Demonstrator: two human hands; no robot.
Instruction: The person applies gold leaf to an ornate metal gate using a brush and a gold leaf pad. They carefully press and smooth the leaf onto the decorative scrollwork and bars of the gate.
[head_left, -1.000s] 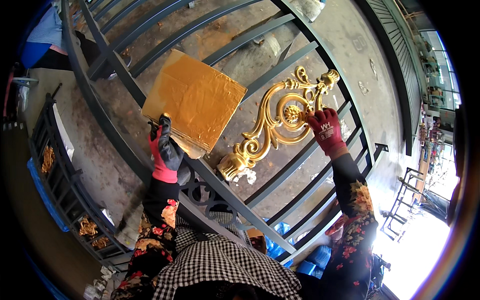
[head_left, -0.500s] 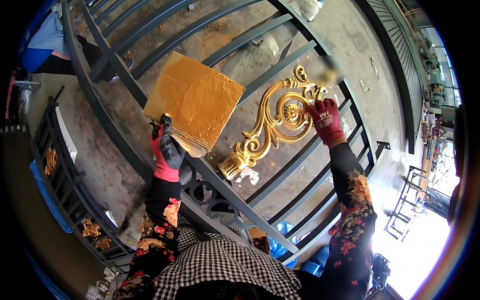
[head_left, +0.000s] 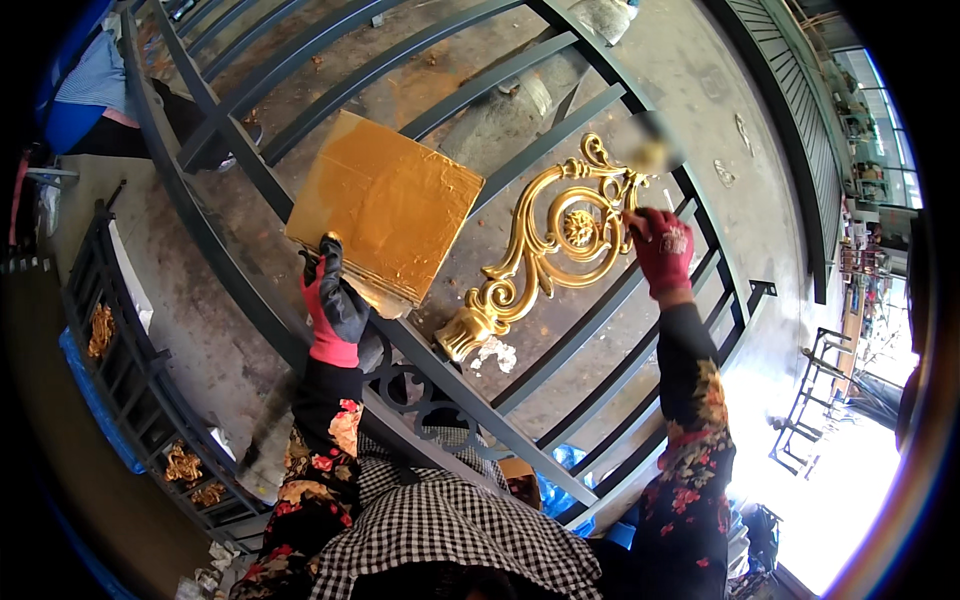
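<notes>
My left hand (head_left: pixel 335 300), in a black-and-red glove, grips the lower left edge of a cardboard piece (head_left: pixel 390 205) smeared with gold paint. The cardboard is tilted over the dark metal bars. To its right, a gold scrollwork ornament (head_left: pixel 530 250) with a rosette inside a ring lies along the railing (head_left: pixel 560 370). My right hand (head_left: pixel 662 248), in a dark red glove, is at the ornament's right side with its fingers pinched together. What those fingers hold, if anything, is too small to make out. Just above that hand, a patch at the ornament's far end is blurred.
Another dark railing with gold ornaments (head_left: pixel 183 462) stands at the left. Long dark slatted panels (head_left: pixel 790 130) lie at the far right. A metal frame (head_left: pixel 812 400) stands on the floor at the right. Blue plastic (head_left: pixel 562 490) shows below the bars near me.
My right hand has shifted slightly right and down along the ornament, its fingers now more pinched. The cardboard in my left hand has moved very slightly.
</notes>
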